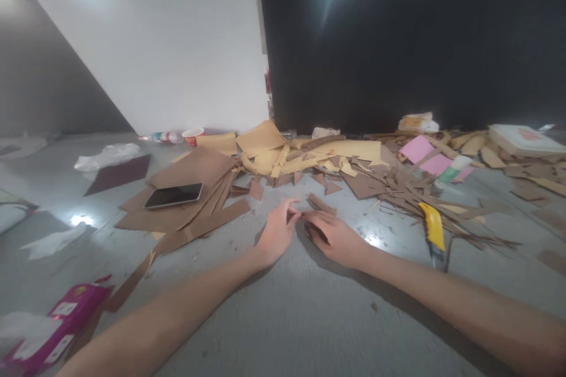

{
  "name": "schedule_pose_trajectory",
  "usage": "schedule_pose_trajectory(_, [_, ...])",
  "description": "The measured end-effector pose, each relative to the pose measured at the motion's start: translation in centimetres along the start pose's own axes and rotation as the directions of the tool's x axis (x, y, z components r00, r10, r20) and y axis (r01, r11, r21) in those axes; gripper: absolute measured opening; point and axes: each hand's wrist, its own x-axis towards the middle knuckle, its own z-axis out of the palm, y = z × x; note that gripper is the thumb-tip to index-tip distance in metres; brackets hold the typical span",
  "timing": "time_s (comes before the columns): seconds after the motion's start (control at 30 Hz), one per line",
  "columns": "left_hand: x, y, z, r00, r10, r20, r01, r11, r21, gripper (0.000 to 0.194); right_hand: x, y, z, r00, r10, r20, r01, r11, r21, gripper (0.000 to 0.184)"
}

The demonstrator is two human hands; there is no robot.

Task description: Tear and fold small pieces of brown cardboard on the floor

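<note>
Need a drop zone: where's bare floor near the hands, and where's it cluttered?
Bare floor: between the two forearms, toward the camera; also left of the phone, up to the white bag. Crowded: cardboard scraps right of the right hand, around the yellow knife.

Two bare hands: left hand [276, 234], right hand [335, 237]. One black flat smartphone [174, 195], one yellow utility knife [432, 230], one red paper cup [193, 136], one magenta cardboard box [57, 325], two pink paper sheets [425, 154]. Brown cardboard scraps [186, 200]: too many to count.
</note>
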Motion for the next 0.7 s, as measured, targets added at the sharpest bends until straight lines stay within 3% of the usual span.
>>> schedule_pose_trajectory(0.7, [0.26,0.33,-0.09,0.999,-0.017,-0.028,0.012,0.990,-0.140,0.016,0.01,-0.51,-0.57,1.000,0.024,0.012,-0.025,0.994,0.110,0.043])
